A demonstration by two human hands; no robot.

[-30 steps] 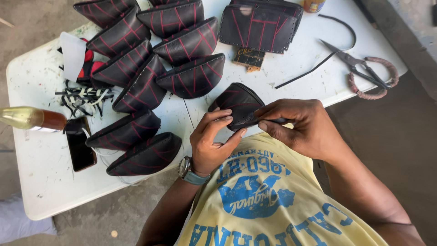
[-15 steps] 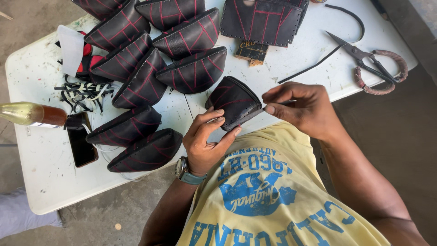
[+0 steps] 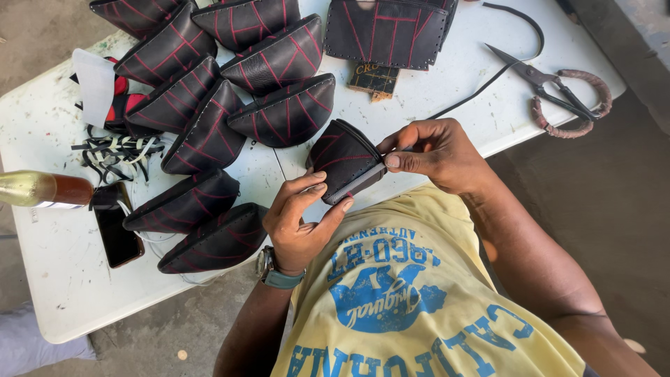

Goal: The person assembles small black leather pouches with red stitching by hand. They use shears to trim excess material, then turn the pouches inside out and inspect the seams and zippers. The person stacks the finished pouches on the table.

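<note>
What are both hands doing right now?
Left hand: closed on the black leather piece, gripping its lower edge.
Right hand: thumb and fingers pinching the same piece's right edge.

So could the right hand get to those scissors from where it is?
Probably yes. The right hand is pinching the black piece along with the left hand, so it would need to let go first. The scissors lie on the table off to its side, with nothing between.
</note>
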